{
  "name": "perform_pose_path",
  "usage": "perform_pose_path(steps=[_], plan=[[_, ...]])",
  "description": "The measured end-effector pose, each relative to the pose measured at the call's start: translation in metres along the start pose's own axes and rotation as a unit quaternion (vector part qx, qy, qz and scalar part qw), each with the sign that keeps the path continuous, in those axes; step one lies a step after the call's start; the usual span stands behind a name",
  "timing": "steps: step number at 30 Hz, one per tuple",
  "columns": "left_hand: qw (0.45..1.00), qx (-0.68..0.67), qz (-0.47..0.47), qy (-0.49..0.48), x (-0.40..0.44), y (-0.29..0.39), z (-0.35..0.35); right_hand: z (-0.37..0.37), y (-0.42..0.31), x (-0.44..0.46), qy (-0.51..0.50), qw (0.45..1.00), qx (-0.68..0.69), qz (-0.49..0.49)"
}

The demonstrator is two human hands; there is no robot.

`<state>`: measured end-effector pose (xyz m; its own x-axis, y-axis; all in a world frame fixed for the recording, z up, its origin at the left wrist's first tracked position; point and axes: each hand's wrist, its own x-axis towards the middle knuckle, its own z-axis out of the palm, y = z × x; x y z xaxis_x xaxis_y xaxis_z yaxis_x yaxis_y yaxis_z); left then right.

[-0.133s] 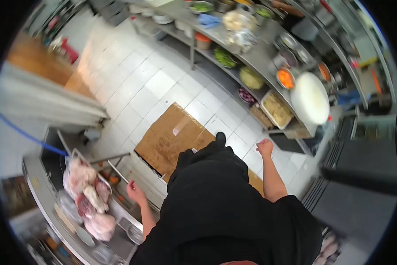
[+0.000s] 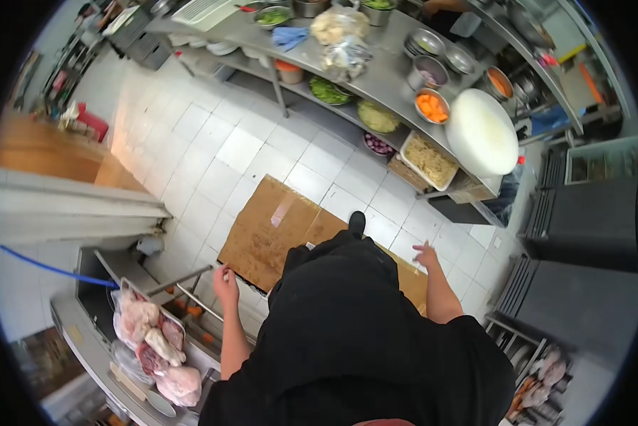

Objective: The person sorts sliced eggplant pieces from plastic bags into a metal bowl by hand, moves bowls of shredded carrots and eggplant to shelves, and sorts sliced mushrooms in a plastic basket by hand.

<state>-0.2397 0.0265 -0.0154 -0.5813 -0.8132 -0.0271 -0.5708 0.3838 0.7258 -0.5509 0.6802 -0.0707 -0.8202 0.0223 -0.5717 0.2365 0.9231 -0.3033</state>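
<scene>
My left hand (image 2: 226,285) hangs beside the metal sink on the left, near its metal rail, with the fingers curled and nothing visible in them. Over the floor at the right, my right hand (image 2: 425,255) hangs with its fingers apart and holds nothing. Between the two hands, a flattened brown cardboard sheet (image 2: 262,227) lies on white tiles in front of my black shoe (image 2: 357,223). Pieces of raw meat (image 2: 164,344), some in clear plastic, rest at the sink to the left of my left hand.
A steel table (image 2: 393,67) across the floor carries bowls, a blue cloth (image 2: 289,37), bagged food (image 2: 339,34) and a round white board (image 2: 483,132). Trays of food fill its lower shelf. Dark cabinets (image 2: 581,298) stand right. A person's arm shows behind the table.
The view has shifted and turned slightly. My left hand has moved up and a little right in view. The fingers of my right hand have spread, and that hand sits slightly lower.
</scene>
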Motion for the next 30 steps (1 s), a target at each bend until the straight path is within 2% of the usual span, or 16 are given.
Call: perform_pose_path(steps=[2,4,7,11,13,15,17,18,20,21,23,24,26,27,29,30], plan=[[0.995,0.064,0.031,-0.066,0.031,0.011,-0.021,0.082,0.081,-0.024,-0.176,0.983,-0.048,0.017],[0.993,0.012,-0.057,-0.098,0.062,0.032,0.014,0.131,0.128,-0.054,-0.294,0.95,-0.005,0.103],[0.98,0.056,-0.053,-0.184,0.099,0.028,0.075,0.129,0.129,-0.098,-0.25,0.939,0.163,0.17],[0.928,0.16,-0.039,-0.335,0.117,0.121,0.155,0.081,0.089,-0.096,-0.181,0.927,0.251,0.21],[0.892,0.215,0.088,-0.389,0.148,0.168,0.208,0.064,0.085,-0.078,-0.159,0.918,0.284,0.225],[0.892,0.22,0.169,-0.357,0.192,0.204,0.275,0.05,0.104,-0.04,-0.219,0.843,0.399,0.286],[0.9,0.176,0.239,-0.318,0.238,0.283,0.314,0.017,0.089,-0.005,-0.155,0.825,0.475,0.262],[0.908,0.129,0.275,-0.289,0.259,0.322,0.329,-0.007,0.057,-0.007,-0.022,0.875,0.446,0.188],[0.909,0.054,0.339,-0.234,0.301,0.4,0.346,-0.03,0.036,0.018,0.08,0.882,0.439,0.152],[0.906,0.026,0.368,-0.209,0.32,0.435,0.35,-0.054,0.016,0.022,0.082,0.92,0.357,0.142],[0.908,-0.009,0.407,-0.103,0.354,0.492,0.361,-0.069,-0.01,0.032,0.083,0.906,0.403,0.102],[0.904,-0.017,0.413,-0.111,0.368,0.514,0.369,-0.078,-0.029,0.034,0.094,0.903,0.406,0.109],[0.928,0.006,0.371,-0.005,0.396,0.548,0.378,-0.091,-0.08,0.044,0.064,0.901,0.426,0.053],[0.927,0.002,0.375,-0.01,0.409,0.55,0.385,-0.091,-0.11,0.052,0.062,0.906,0.419,-0.003],[0.892,0.181,0.378,-0.172,0.432,0.542,0.404,-0.105,-0.194,0.067,0.033,0.918,0.377,-0.119],[0.876,0.166,0.431,-0.138,0.436,0.535,0.415,-0.113,-0.244,0.076,0.038,0.918,0.369,-0.138]])
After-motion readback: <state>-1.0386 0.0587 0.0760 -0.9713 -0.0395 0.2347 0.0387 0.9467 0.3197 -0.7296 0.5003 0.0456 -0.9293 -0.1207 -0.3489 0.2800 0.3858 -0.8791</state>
